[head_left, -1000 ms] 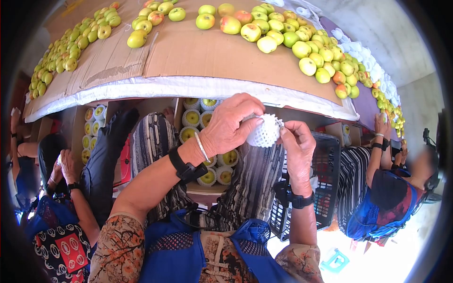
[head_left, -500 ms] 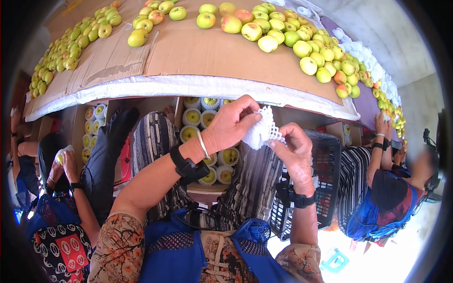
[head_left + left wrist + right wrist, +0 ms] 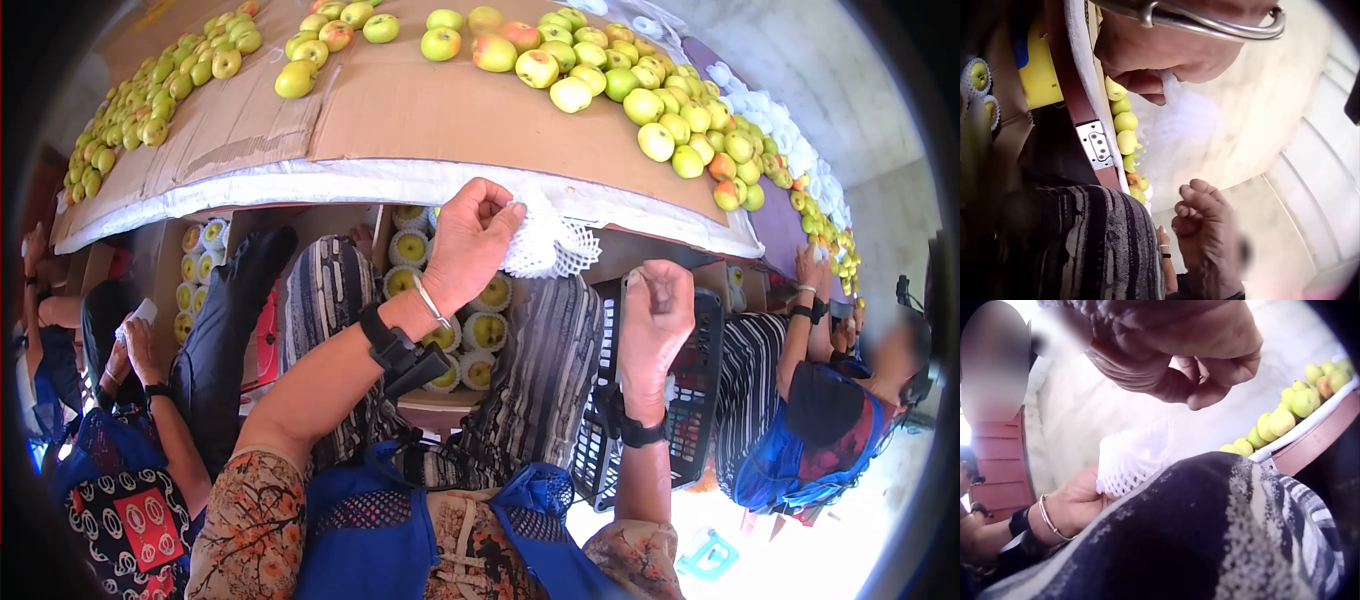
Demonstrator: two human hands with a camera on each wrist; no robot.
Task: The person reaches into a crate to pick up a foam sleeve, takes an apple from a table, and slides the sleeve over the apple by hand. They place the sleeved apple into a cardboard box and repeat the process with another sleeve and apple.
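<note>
My left hand [image 3: 472, 238] pinches a white foam fruit net [image 3: 548, 240] between thumb and fingers, above my lap and in front of the table edge. The net hangs out to the right with its lattice end flared, and no apple shows inside it. In the right wrist view, the foam net [image 3: 1130, 462] stands out from the left hand beyond my knee. My right hand [image 3: 655, 318] is apart from the net, to its right, with fingers curled in toward the thumb and nothing visible between them. It also shows in the left wrist view, the right hand [image 3: 1204, 225] below the blurred net.
Green and reddish apples [image 3: 640, 105] lie in heaps on the cardboard-covered table [image 3: 430, 120]. Below the table edge, a box holds netted apples [image 3: 487, 332]. A black plastic crate [image 3: 690, 400] stands by my right leg. Other people sit on both sides.
Both hands were on the bunched net. Now my right hand has let go and moved right, while the left has lifted the net slightly up toward the table, its end spread.
</note>
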